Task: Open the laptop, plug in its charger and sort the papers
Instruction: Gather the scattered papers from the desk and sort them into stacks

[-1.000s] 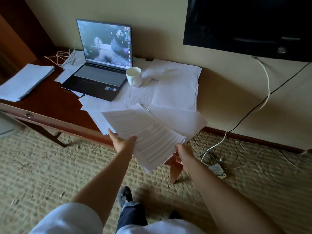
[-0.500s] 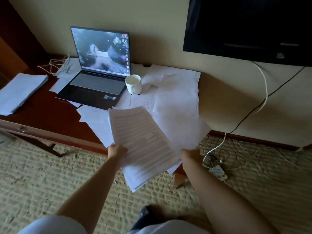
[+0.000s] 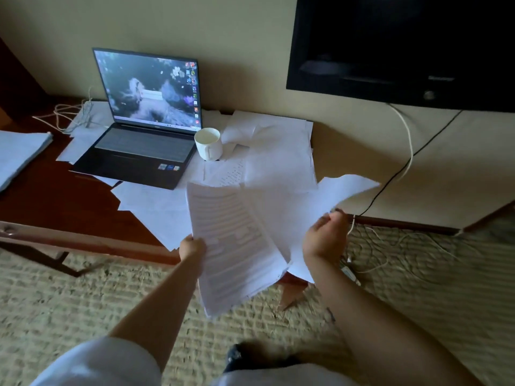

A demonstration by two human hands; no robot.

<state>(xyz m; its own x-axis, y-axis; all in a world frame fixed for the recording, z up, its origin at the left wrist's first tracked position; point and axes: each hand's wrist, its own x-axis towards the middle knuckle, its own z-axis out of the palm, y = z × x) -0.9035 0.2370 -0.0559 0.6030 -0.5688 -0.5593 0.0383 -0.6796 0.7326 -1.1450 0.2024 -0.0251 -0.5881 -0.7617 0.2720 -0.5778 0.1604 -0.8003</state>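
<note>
The laptop (image 3: 139, 146) stands open on the wooden desk (image 3: 55, 207), its screen lit. My left hand (image 3: 192, 247) grips a stack of printed papers (image 3: 231, 240) by its left edge, held above the desk's front edge. My right hand (image 3: 324, 240) holds a blank white sheet (image 3: 312, 201) lifted off the desk to the right of the stack. More loose papers (image 3: 278, 151) lie scattered over the desk's right half and under the laptop. A white charger cable (image 3: 72, 112) lies coiled behind the laptop on the left; whether it is plugged in cannot be seen.
A white mug (image 3: 209, 143) stands right of the laptop. A neat pile of sheets (image 3: 19, 151) lies at the desk's left end. A dark TV (image 3: 404, 48) hangs on the wall. Cables and a power strip (image 3: 351, 274) lie on the carpet to the right.
My left hand has turned the printed stack more upright. My right hand has risen and pulled a blank sheet up and to the right, away from the stack.
</note>
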